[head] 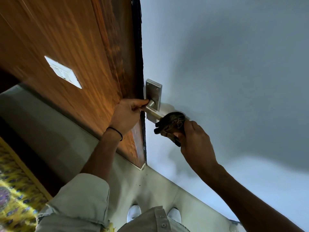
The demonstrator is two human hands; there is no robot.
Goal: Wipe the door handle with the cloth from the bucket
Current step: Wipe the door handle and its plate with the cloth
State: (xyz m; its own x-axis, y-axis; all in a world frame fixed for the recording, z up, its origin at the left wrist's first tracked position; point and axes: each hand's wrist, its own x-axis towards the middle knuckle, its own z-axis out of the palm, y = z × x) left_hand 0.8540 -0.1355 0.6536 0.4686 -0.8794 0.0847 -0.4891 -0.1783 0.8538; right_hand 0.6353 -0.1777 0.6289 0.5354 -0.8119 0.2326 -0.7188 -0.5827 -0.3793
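Cloth (172,123), dark and bunched, sits in my right hand (195,144), clenched around it and pressed over the outer end of the door handle (153,110). My left hand (125,117) pinches the handle's inner end near its steel plate (153,91) on the pale door (225,81).

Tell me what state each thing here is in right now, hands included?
Door handle: lever sticks out from its metal plate, far end covered by the cloth.
Cloth: dark, bunched up, pressed around the lever's end.
Right hand: closed on the cloth.
Left hand: pinching the lever near its base.
Door: pale; open or shut cannot be told.
Wall switch: white, on the wood panel; position unreadable.
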